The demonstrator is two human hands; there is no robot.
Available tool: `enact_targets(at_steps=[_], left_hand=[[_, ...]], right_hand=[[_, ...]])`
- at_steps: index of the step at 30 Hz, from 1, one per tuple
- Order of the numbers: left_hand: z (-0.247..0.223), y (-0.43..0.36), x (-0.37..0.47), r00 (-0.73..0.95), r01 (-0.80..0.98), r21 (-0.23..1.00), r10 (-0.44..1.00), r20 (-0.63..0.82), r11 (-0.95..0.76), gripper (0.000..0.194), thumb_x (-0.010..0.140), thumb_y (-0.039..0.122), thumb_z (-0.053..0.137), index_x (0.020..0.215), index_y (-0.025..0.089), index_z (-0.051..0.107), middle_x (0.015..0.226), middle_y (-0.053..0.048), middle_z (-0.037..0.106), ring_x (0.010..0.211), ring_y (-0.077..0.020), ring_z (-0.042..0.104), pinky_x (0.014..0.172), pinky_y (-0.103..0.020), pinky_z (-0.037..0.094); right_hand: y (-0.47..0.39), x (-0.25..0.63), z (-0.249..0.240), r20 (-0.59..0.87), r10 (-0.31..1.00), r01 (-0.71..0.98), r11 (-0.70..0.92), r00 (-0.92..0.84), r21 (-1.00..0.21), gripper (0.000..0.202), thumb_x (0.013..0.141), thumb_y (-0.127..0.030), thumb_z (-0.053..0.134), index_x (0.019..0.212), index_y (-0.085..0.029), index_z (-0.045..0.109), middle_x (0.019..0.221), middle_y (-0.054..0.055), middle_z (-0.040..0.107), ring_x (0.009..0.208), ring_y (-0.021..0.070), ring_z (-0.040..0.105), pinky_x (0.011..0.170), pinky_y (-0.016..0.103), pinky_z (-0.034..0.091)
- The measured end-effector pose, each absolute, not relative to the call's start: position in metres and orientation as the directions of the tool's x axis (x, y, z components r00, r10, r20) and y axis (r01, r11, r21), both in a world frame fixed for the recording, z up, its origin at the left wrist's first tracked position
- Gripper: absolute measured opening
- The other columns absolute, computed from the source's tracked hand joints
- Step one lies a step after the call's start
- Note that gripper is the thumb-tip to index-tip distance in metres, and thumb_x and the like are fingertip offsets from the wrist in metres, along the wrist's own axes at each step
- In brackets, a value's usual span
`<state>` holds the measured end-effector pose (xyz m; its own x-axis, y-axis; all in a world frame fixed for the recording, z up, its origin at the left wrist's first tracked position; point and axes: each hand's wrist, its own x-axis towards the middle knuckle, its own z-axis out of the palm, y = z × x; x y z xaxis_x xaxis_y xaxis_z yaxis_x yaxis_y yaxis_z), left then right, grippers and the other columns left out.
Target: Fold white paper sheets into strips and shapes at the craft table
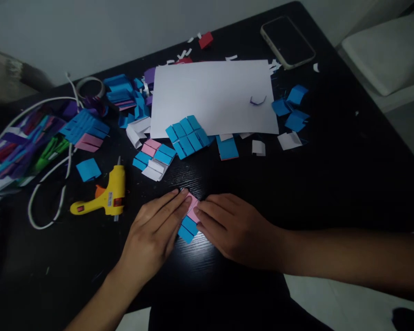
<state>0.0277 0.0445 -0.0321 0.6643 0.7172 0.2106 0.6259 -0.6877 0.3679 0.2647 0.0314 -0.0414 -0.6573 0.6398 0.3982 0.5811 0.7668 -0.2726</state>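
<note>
On the black table in front of me lies a small piece of joined folded-paper squares, with a blue square (pixel 188 229) at its near end and a pink square (pixel 193 210) above it. My left hand (pixel 155 227) holds it from the left, its fingers stretched close together over the far end. From the right, my right hand (pixel 239 227) grips the pink edge with bent fingers; its thumb is partly hidden. Fingers cover much of the piece. Just beyond are a blue folded-paper block (pixel 187 136) and a smaller pink, blue and white one (pixel 154 158).
A yellow glue gun (pixel 115 191) lies left of my hands, near a looped white cable (pixel 41 226). White paper (pixel 210 96) lies behind, with loose blue folded pieces (pixel 296 120) to its right. A phone (pixel 288 41) and a tape roll (pixel 90 87) lie farther back.
</note>
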Motion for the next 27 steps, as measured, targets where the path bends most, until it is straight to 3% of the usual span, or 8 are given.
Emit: enact_targets(at_steps=[7, 16, 27], left_hand=[[-0.0288, 0.0467, 0.0275, 0.672, 0.607, 0.402, 0.713, 0.202, -0.686, 0.054, 0.098, 0.007, 0.060, 0.149, 0.023, 0.055, 0.149, -0.009, 0.063, 0.137, -0.0288, 0.059, 0.109, -0.048, 0.054], [-0.0299, 0.0429, 0.0302, 0.594, 0.635, 0.428, 0.760, 0.263, -0.644, 0.045, 0.092, 0.003, 0.070, 0.133, 0.020, 0.066, 0.140, -0.012, 0.068, 0.129, -0.0288, 0.065, 0.104, -0.049, 0.057], [-0.0286, 0.0441, 0.0268, 0.611, 0.625, 0.454, 0.760, 0.221, -0.635, 0.043, 0.094, 0.006, 0.067, 0.134, 0.022, 0.065, 0.142, -0.009, 0.067, 0.133, -0.0293, 0.062, 0.106, -0.049, 0.055]], right_hand=[[0.0294, 0.2661, -0.0421, 0.421, 0.630, 0.587, 0.772, -0.653, -0.245, 0.018, 0.100, -0.009, 0.058, 0.107, -0.006, 0.074, 0.107, 0.015, 0.075, 0.103, 0.0271, 0.067, 0.084, 0.040, 0.059], [0.0294, 0.2671, -0.0410, 0.382, 0.626, 0.578, 0.778, -0.680, -0.246, 0.018, 0.099, -0.007, 0.056, 0.104, -0.008, 0.073, 0.108, 0.015, 0.074, 0.104, 0.0274, 0.065, 0.083, 0.040, 0.057], [0.0303, 0.2659, -0.0389, 0.395, 0.625, 0.580, 0.778, -0.674, -0.241, 0.016, 0.097, -0.006, 0.058, 0.098, -0.008, 0.074, 0.105, 0.015, 0.073, 0.100, 0.0276, 0.064, 0.081, 0.039, 0.056]])
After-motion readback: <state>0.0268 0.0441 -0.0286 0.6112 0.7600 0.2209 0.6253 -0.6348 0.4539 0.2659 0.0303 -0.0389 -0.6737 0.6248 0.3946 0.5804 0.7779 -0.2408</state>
